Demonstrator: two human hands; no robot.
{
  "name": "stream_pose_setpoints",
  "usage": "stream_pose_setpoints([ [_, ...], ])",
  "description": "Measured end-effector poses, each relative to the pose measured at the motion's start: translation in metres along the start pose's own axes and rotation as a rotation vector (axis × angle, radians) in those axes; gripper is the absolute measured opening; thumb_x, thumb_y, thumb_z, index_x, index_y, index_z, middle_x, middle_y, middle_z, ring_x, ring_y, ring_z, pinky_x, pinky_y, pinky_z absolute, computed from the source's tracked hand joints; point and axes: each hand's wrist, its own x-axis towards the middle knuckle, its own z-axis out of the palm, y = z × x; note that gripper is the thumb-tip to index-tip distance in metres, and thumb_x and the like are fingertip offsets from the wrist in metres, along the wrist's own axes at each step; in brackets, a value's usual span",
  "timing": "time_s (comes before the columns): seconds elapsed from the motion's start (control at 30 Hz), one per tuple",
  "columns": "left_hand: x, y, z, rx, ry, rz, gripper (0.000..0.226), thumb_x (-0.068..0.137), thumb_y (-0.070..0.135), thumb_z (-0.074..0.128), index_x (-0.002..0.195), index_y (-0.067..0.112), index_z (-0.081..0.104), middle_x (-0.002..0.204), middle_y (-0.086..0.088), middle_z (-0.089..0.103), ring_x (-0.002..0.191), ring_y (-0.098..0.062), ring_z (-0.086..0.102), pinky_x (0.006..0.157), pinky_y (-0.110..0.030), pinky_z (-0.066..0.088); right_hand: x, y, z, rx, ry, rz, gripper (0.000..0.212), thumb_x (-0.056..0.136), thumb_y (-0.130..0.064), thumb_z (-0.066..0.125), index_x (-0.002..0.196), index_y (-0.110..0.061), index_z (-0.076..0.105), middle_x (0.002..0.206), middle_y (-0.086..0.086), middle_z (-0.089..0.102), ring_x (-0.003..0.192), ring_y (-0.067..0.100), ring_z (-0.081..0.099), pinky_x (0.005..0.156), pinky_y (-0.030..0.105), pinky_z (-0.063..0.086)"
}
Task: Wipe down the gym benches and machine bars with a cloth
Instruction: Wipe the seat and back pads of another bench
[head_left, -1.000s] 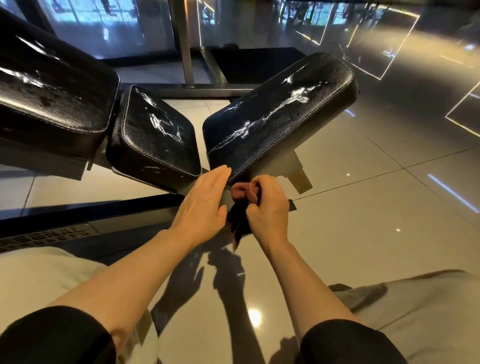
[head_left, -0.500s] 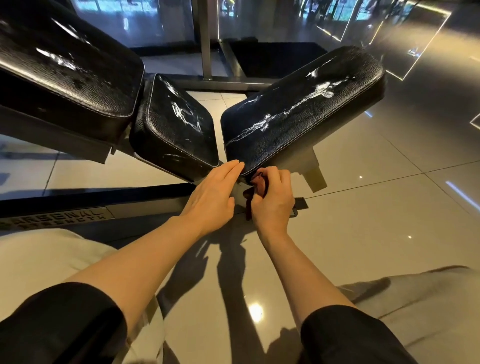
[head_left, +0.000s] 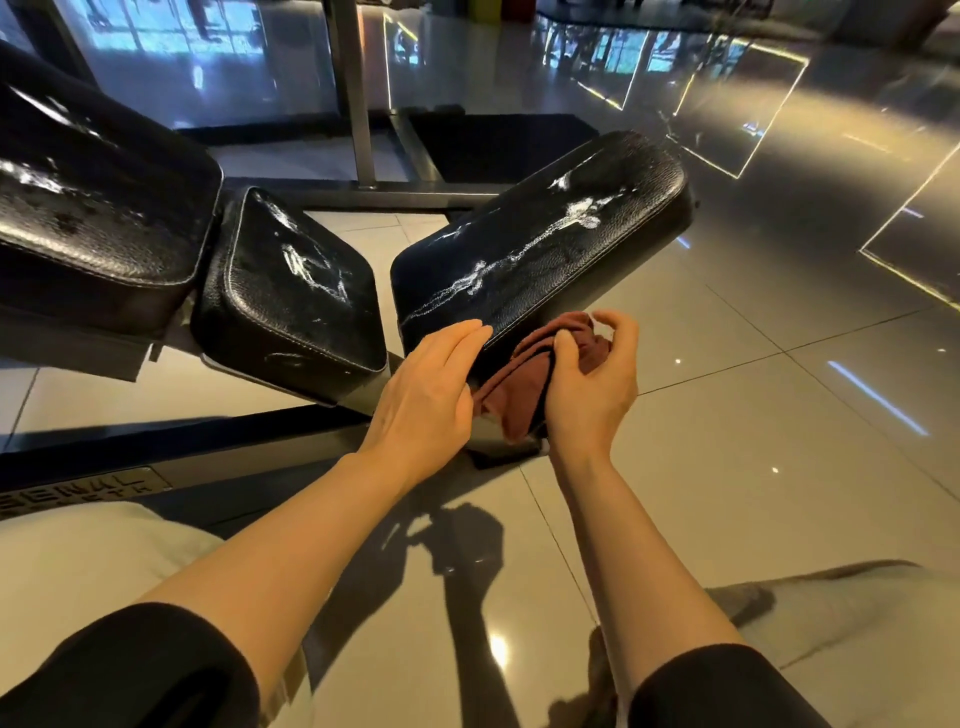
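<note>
Glossy tiled gym floor (head_left: 727, 467) lies under black pads. Your right hand (head_left: 589, 387) grips the cloth (head_left: 524, 384) below the near pad (head_left: 540, 249); your left hand (head_left: 423, 397) rests flat-fingered on its edge. Sweep the white streaks lengthwise, pressing evenly.

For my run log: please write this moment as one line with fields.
right hand: grips red cloth | left hand: flat on right pad edge | pads: white smears unwiped
</note>
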Motion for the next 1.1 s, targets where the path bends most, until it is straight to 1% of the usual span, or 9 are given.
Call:
stream_pose_setpoints([
  [0.1,0.014,0.013,0.011,-0.057,0.009,0.007,0.057,0.083,-0.009,0.056,0.139,0.004,0.047,0.140,-0.011,0.049,0.132,-0.020,0.041,0.111,-0.024,0.028,0.015,-0.003,-0.005,0.023,0.055,0.001,0.015,0.084,-0.014,0.063,0.096,-0.022,0.061,0.100,0.004,0.064,0.092,0.018,0.061,0.084,0.035,0.054],
  [0.2,0.024,0.026,0.020,-0.097,0.030,0.000,0.058,0.083,-0.008,0.057,0.138,0.006,0.048,0.141,-0.009,0.049,0.131,-0.020,0.042,0.110,-0.028,0.030,0.029,-0.013,-0.012,0.123,0.055,0.076,0.034,0.071,-0.021,0.061,0.105,-0.017,0.061,0.110,0.012,0.061,0.099,0.024,0.061,0.084,0.044,0.056],
  [0.33,0.032,0.033,0.027,-0.125,0.060,-0.001,0.058,0.082,-0.010,0.055,0.138,0.005,0.049,0.140,-0.009,0.049,0.131,-0.020,0.042,0.110,-0.027,0.028,0.051,-0.026,-0.016,0.038,0.027,-0.005,0.042,0.082,0.000,0.061,0.121,-0.013,0.054,0.123,0.012,0.052,0.111,0.021,0.056,0.091,0.038,0.055],
  [0.43,0.034,0.032,0.029,-0.138,0.075,-0.019,0.057,0.082,-0.010,0.054,0.137,0.004,0.049,0.140,-0.011,0.050,0.131,-0.022,0.043,0.111,-0.028,0.028,0.072,-0.034,-0.016,-0.144,-0.009,-0.100,0.041,0.086,-0.002,0.063,0.124,-0.014,0.054,0.122,0.006,0.053,0.111,0.016,0.054,0.094,0.030,0.052],
  [0.67,0.035,0.032,0.030,-0.123,0.067,-0.045,0.060,0.081,-0.012,0.057,0.138,0.002,0.048,0.139,-0.013,0.049,0.130,-0.026,0.045,0.107,-0.030,0.030,0.081,-0.029,-0.013,-0.431,-0.116,-0.243,0.026,0.087,-0.001,0.061,0.108,-0.014,0.054,0.104,-0.002,0.045,0.093,0.009,0.044,0.070,-0.003,0.034],
  [0.8,0.035,0.031,0.030,-0.131,0.058,-0.026,0.059,0.083,-0.008,0.056,0.140,0.005,0.046,0.142,-0.011,0.047,0.132,-0.024,0.041,0.107,-0.030,0.030,0.053,0.000,-0.003,-0.428,-0.324,-0.135,0.028,0.078,0.004,0.063,0.093,-0.017,0.054,0.105,0.003,0.055,0.090,0.013,0.054,0.079,0.023,0.052],
  [0.83,0.035,0.030,0.029,-0.134,0.054,-0.023,0.059,0.083,-0.007,0.056,0.140,0.006,0.046,0.142,-0.010,0.047,0.132,-0.023,0.040,0.106,-0.030,0.030,0.050,0.000,-0.004,-0.436,-0.338,-0.148,0.027,0.076,0.005,0.062,0.092,-0.016,0.055,0.103,0.004,0.056,0.087,0.009,0.053,0.075,0.019,0.050],
  [0.97,0.030,0.024,0.023,-0.134,0.028,-0.029,0.059,0.082,-0.010,0.055,0.139,0.004,0.047,0.141,-0.011,0.047,0.132,-0.023,0.041,0.107,-0.029,0.028,0.066,-0.025,-0.018,-0.393,-0.118,-0.349,0.025,0.078,0.005,0.059,0.097,-0.011,0.056,0.098,0.003,0.047,0.079,-0.010,0.042,0.066,0.002,0.033],
  [1.1,0.022,0.013,0.017,-0.095,-0.010,-0.032,0.061,0.082,-0.009,0.058,0.141,0.005,0.045,0.144,-0.010,0.045,0.134,-0.023,0.039,0.109,-0.029,0.027,0.111,-0.031,-0.030,-0.291,0.059,-0.273,0.031,0.077,0.004,0.061,0.098,-0.016,0.051,0.104,0.002,0.043,0.079,-0.001,0.045,0.070,0.006,0.040],
])
